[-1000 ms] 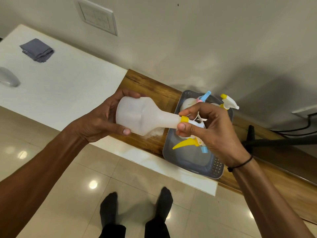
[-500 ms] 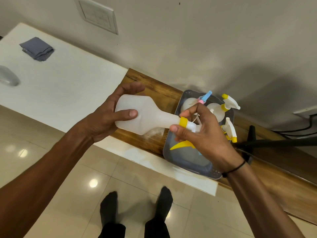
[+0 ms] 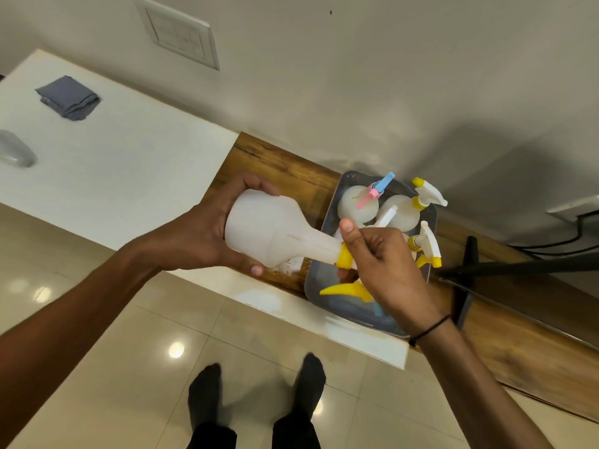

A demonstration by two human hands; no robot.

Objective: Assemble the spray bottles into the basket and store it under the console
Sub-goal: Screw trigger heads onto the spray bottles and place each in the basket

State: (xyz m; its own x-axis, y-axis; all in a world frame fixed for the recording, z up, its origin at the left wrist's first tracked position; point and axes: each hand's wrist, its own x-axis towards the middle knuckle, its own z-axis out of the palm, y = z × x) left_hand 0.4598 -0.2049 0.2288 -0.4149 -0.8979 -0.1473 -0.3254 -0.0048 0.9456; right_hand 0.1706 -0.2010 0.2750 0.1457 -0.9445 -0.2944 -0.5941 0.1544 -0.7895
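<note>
My left hand grips the wide base of a white spray bottle held on its side. My right hand is closed around the bottle's yellow-collared spray head; the yellow trigger pokes out below my fingers. Behind and under my right hand sits a grey basket on the wooden console. Upright in the basket stand a bottle with a pink and blue head and two with yellow and white heads. The basket's near half is partly hidden by my hand.
A white counter runs left of the console, bearing a folded grey cloth and a grey rounded object at the left edge. A black stand and dark screen edge sit right of the basket. My feet are on the tiled floor.
My right hand has turned on the spray head, its thumb now pointing up. My left hand shifted its grip on the bottle's base. The bottle stays above the basket's left side.
</note>
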